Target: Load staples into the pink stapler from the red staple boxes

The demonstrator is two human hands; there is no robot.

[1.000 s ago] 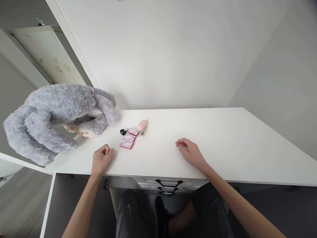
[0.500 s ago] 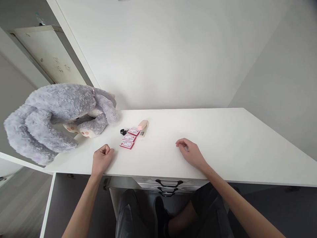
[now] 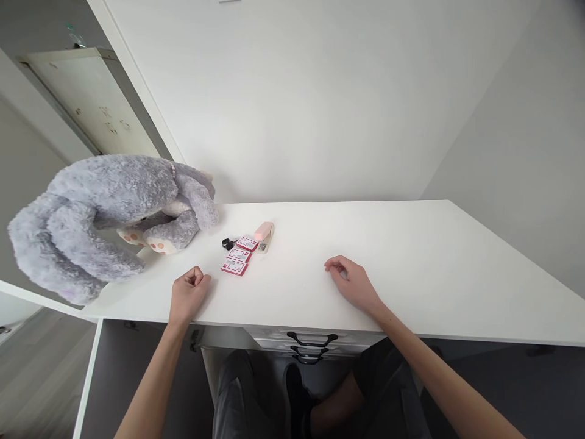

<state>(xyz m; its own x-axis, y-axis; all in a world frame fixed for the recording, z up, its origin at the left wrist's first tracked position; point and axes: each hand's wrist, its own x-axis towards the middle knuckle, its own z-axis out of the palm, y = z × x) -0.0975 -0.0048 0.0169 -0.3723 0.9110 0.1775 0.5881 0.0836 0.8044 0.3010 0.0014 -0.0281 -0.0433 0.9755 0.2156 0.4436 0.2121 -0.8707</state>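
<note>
Nearby | red-and-white boxes: right of clenched left hand | right hand: loosely curled

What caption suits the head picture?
Left hand and right hand on a desk with boxes, stapler and fluffy toy.

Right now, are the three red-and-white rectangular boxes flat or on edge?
Flat: the red-and-white rectangular boxes lie on the white tabletop, printed faces up.

Plush toy at left end of tabletop. To its right, three boxes in slanting row; stapler just right of farthest. Left hand left of nearest box, right hand well right.
</note>
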